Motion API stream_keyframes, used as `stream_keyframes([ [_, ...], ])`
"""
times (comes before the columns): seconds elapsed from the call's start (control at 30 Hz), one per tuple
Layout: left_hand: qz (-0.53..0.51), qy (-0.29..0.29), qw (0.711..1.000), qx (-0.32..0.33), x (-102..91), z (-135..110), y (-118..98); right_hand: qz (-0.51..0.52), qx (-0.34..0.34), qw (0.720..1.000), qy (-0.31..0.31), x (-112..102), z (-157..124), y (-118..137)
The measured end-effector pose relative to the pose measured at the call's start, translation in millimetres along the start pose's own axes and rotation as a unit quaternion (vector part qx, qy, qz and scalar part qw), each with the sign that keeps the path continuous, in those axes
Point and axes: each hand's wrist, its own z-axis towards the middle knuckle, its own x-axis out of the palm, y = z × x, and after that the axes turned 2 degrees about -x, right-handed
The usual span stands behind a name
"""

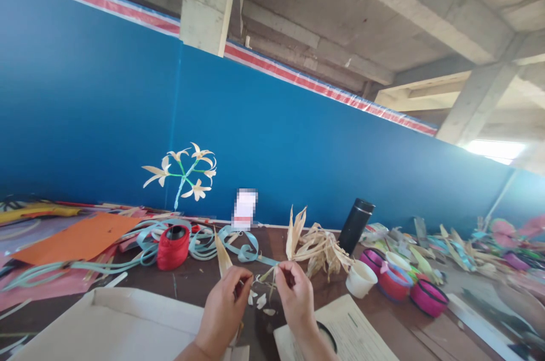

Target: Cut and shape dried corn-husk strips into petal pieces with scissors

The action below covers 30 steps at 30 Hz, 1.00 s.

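Observation:
My left hand [225, 307] is closed around a pale dried corn husk strip [222, 259] that sticks up from my fingers. Just to the right, my right hand [296, 296] pinches the other end of thin husk pieces [266, 277] stretched between both hands. Small white husk scraps [260, 301] lie on the brown table [191, 281] under my hands. A pile of dried corn husks [317, 244] rests just behind my right hand.
A red twine spool [173, 247] sits among light blue ribbon [200, 239] at the left, by orange paper [80, 236]. A husk flower sprig [187, 171] leans on the blue wall. A black bottle [355, 226], white cup [361, 278] and pink rolls [428, 297] stand right. A cardboard box [114, 321] lies near left.

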Motion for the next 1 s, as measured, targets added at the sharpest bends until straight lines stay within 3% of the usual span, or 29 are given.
stream_keyframes([
  [0.23,-0.065,0.010,0.997,-0.036,1.7,0,-6,-0.002,0.003,1.000,0.003,0,0,3],
  [0.43,-0.166,0.082,0.977,-0.110,5.0,-2,-13,0.001,-0.006,1.000,-0.001,0,0,7],
  [0.63,-0.223,0.121,0.958,-0.133,8.2,-5,-17,0.004,-0.005,1.000,0.001,1,-2,9],
  [1.0,-0.189,0.084,0.974,-0.094,8.9,-3,-12,0.027,-0.007,0.999,0.023,3,-4,15],
])
